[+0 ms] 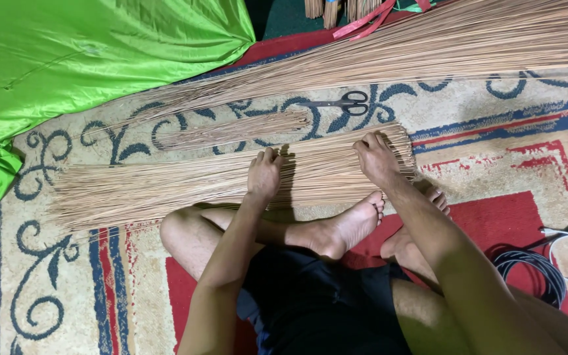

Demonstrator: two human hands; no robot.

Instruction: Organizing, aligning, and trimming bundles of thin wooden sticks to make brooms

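Observation:
I sit cross-legged on a patterned carpet (494, 125). A flat layer of thin brown sticks (165, 184) lies spread across the carpet in front of my legs. My left hand (264, 174) presses down on the middle of that layer, fingers curled. My right hand (376, 158) rests on the layer's right end, fingertips on the stick ends. A smaller bunch of sticks (238, 131) lies just beyond, and a long thick bundle of sticks (428, 49) runs diagonally behind it. Black-handled scissors (343, 103) lie between the bundles.
A bright green cloth (67, 59) covers the upper left. Black and white cables (547, 263) lie coiled at the right by my knee. Short tied stick bundles with a red strap (356, 16) stand at the top edge.

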